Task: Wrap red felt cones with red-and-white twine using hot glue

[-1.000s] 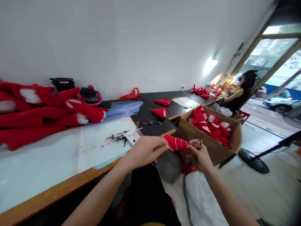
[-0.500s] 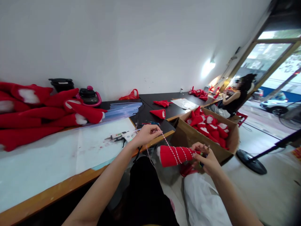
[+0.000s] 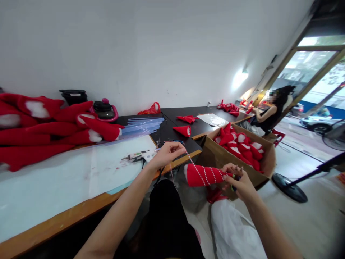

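Risks, L to R: our L hand (image 3: 170,154) pinches the striped cord (image 3: 195,168) betw. thumb & fingers; if the pinch slips, we'd expect the turns to slacken. What looks like the cord's tail (image 3: 171,172) hangs near the table edge (image 3: 185,159) & could snag there. The red cone (image 3: 194,178) is on its side betw. our hands, tip to R; turns may ride toward the tip if we pull that way. Our R hand (image 3: 238,181) pinches the tip end; a weak grip could let the cone spin. Surroundings, L to R: red pile (image 3: 61,133) on the table; glue gun (image 3: 147,155), nozzle L, partly hidden by our L hand (contact: can't tell); loose cone (image 3: 182,130) on the dark top; cardboard box (image 3: 212,158) w/ red pcs., limiting R-hand travel; white bag (image 3: 231,230) below our R forearm; co-worker (image 3: 265,117), well apart.
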{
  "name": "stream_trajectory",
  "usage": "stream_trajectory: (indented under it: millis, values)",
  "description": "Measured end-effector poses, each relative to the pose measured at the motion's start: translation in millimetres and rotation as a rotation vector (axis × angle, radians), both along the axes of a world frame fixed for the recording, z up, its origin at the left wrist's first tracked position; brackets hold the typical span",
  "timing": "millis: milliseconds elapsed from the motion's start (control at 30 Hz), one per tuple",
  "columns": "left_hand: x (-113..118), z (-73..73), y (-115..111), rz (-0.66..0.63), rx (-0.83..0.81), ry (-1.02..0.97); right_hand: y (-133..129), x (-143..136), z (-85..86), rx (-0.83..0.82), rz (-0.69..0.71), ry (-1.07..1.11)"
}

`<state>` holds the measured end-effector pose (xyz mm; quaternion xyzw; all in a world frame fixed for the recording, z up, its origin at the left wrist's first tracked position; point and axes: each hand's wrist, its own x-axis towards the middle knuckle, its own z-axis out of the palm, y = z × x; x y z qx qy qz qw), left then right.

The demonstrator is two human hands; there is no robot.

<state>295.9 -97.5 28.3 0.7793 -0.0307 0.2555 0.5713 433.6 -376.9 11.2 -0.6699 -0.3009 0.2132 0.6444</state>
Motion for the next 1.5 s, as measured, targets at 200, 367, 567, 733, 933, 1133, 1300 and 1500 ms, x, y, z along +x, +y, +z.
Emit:
stream_trajectory:
  millis: [200, 367, 567, 733, 933, 1133, 1300, 1500]
  values:
    - [18.7, -22.4, -6.1, -0.058, -0.061, 0.068, 0.1, -9.3, 5.5, 0.093, 0.11, 0.078]
    - [30.5, -64.3, -24.1, -0.117, -0.124, 0.142, 6.6, -5.6, 13.2, 0.241, 0.014, 0.243]
    - [23.5, -122.1, -52.8, 0.019, -0.083, 0.198, 23.5, 14.1, 17.2, 0.382, -0.332, 0.535]
    - [-15.0, -153.7, -80.6, 0.154, 0.07, 0.252, 28.3, 41.0, 11.1, 0.4, -0.467, 0.595]
    - [-71.9, -99.5, -98.2, 0.198, 0.751, 0.24, 38.4, 46.5, 2.5, 0.397, -0.486, 0.534]
    - [-107.0, 8.4, -49.6, 0.398, 0.794, 0.014, 68.8, 11.7, 6.9, 0.269, -0.231, 0.375]
    - [-136.4, 66.9, -0.4, 0.54, 0.671, 0.018, 101.5, -21.4, 19.9, 0.132, 0.097, 0.179]
    - [-179.0, 71.6, 44.6, 0.626, 0.42, 0.022, 151.8, -60.8, 28.5, 0.084, 0.416, 0.142]
